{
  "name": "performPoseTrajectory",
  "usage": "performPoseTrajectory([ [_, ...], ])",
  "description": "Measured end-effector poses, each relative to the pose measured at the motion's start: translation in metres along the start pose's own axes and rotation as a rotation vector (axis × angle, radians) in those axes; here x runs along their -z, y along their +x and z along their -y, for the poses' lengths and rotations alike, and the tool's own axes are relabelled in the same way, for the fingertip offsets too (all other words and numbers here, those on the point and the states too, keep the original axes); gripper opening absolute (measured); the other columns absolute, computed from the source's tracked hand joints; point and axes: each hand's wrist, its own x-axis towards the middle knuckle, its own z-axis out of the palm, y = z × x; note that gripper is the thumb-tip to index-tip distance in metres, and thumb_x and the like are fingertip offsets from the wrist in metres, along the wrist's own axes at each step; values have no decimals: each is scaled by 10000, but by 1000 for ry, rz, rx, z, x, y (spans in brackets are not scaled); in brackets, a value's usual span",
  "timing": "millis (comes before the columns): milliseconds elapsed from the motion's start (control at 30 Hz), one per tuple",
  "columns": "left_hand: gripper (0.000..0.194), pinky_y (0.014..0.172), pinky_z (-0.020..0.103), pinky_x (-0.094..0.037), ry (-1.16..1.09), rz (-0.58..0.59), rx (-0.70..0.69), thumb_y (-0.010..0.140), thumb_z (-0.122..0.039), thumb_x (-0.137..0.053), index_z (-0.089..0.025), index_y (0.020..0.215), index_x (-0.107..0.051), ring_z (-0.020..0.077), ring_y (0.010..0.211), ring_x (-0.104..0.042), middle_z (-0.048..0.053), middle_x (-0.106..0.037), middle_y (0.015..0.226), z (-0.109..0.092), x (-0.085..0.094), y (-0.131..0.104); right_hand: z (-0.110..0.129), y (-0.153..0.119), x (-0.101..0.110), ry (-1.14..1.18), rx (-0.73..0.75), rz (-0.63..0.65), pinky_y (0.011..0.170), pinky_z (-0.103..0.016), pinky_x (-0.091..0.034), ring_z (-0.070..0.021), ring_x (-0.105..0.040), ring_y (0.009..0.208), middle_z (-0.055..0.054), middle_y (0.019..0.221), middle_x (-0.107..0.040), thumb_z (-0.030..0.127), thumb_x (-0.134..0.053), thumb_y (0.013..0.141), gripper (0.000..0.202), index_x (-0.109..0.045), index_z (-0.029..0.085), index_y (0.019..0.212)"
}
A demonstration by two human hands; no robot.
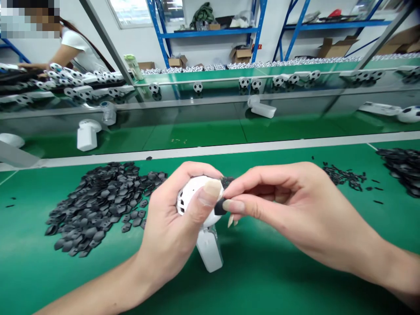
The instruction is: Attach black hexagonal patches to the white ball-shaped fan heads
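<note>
My left hand (179,218) is wrapped round the ball-shaped head of a white plastic device (210,251), its thumb on the near side. A flat white handle hangs below the ball, and dark openings show at its left. Between thumb and forefinger, my right hand (288,205) pinches a small black piece (220,206) against the ball's right side. Whether that piece sits in the ball or only touches it, I cannot tell. To the left lies a heap of black pentagon-shaped pieces (105,201) on the green table.
Small black strips (348,176) and another dark pile (403,168) lie at the right. Beyond the table's pale edge (229,148), a green belt (203,127) carries white devices. Football-patterned balls (197,87) line the ledge behind. A person (78,50) works at the far left.
</note>
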Motion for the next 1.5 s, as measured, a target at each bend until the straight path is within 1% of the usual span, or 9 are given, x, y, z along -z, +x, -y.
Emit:
performPoseTrajectory([
  [167,407,445,237,-483,-25,53,-52,765,-380,-985,-243,979,-667,130,497,-610,-41,-693,694,-1,0,1,0,-1,-3,-43,24,-43,681,-147,-673,-157,-844,764,26,805,-857,95,-873,841,168,-882,260,811],
  [433,323,660,263,-592,0,37,-203,796,-250,-944,-242,991,-686,194,841,-745,13,-729,912,8,4,-1,5,-4,2,-143,-27,30,764,-255,-712,-214,-856,855,15,930,-877,220,-883,888,123,-909,340,884],
  [567,258,718,255,-607,11,20,-226,797,-148,-864,-223,963,-681,172,861,-728,25,-725,947,7,8,0,7,-3,13,-246,-25,101,757,-262,-705,-193,-848,801,25,913,-871,297,-810,977,106,-903,346,990],
  [767,145,646,261,-600,32,23,-158,840,-139,-782,-212,896,-669,177,809,-707,42,-727,916,4,6,2,12,7,35,-499,140,-160,691,-292,-676,-192,-808,698,-5,874,-850,336,-772,998,121,-865,284,1054],
  [867,148,624,262,-601,30,60,-143,836,-133,-772,-215,891,-663,177,788,-705,38,-724,904,1,4,2,6,20,51,-789,158,-211,683,-306,-632,-216,-809,742,-23,886,-853,295,-715,1004,152,-858,257,1035],
  [1000,153,576,247,-597,41,68,-83,820,-171,-801,-219,878,-668,179,765,-715,33,-726,903,0,5,3,-15,39,66,-1309,-87,4,649,-308,-505,-239,-796,831,-4,899,-859,235,-745,932,134,-872,277,923],
  [1100,174,544,237,-593,63,72,-21,814,-224,-832,-215,898,-680,189,759,-724,41,-729,900,2,7,6,-30,46,68,-1450,-264,161,598,-303,-409,-217,-756,765,15,857,-848,249,-744,933,141,-874,305,931],
  [1367,263,452,259,-544,-43,39,70,847,-376,-896,-223,967,-719,162,574,-662,46,-737,892,15,8,5,-37,40,43,-1684,-191,224,580,-341,-239,-303,-784,863,-105,935,-834,320,-665,1043,215,-844,209,1002],
  [1500,262,487,295,-576,-172,13,145,989,-492,-755,-230,979,-750,185,603,-690,52,-743,920,21,12,5,-34,34,24,-1784,-188,294,549,-357,-200,-280,-784,842,-154,950,-807,84,-578,1019,247,-784,151,899],
])
